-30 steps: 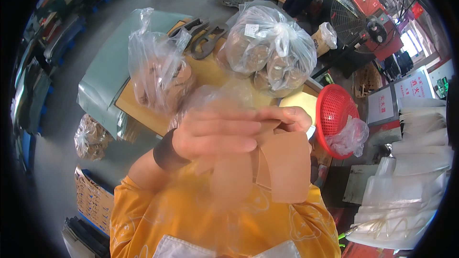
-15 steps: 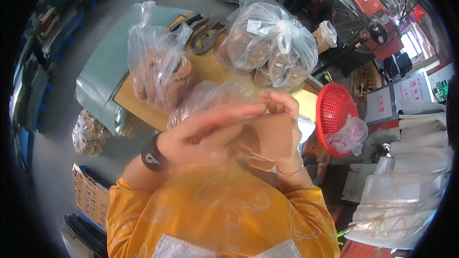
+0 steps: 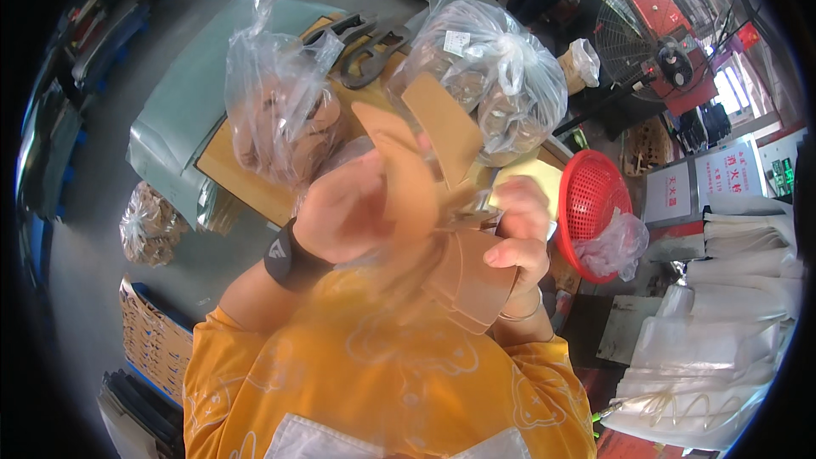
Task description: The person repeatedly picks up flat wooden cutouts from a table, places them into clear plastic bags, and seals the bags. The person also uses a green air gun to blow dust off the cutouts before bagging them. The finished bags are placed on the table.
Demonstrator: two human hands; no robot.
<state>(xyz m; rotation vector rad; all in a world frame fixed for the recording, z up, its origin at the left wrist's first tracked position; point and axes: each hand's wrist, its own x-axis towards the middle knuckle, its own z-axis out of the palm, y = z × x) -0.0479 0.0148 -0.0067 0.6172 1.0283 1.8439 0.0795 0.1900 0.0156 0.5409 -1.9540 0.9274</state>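
My left hand (image 3: 344, 217) is raised close to the camera and holds tan leather-like cut pieces (image 3: 425, 144) that fan upward from its fingers. A black wristband sits on that wrist. My right hand (image 3: 518, 234) grips a stack of the same tan pieces (image 3: 467, 285) just below and to the right, inside a thin clear plastic bag that blurs over both hands. The two hands are almost touching. Behind them stand two knotted clear bags of brown pieces, one at the left (image 3: 276, 110) and one at the right (image 3: 489, 76), on a wooden worktable (image 3: 246, 178).
A red plastic basket (image 3: 595, 204) with a crumpled bag sits at the right. Dark strap pieces (image 3: 374, 42) lie at the table's far edge. A small filled bag (image 3: 149, 225) and a woven crate (image 3: 153, 340) are on the floor at left. White bags (image 3: 722, 348) pile at right; a fan (image 3: 654, 42) stands behind.
My hands have come apart: the left has swung up and fanned tan pieces upward, while the right has dropped slightly, keeping its stack.
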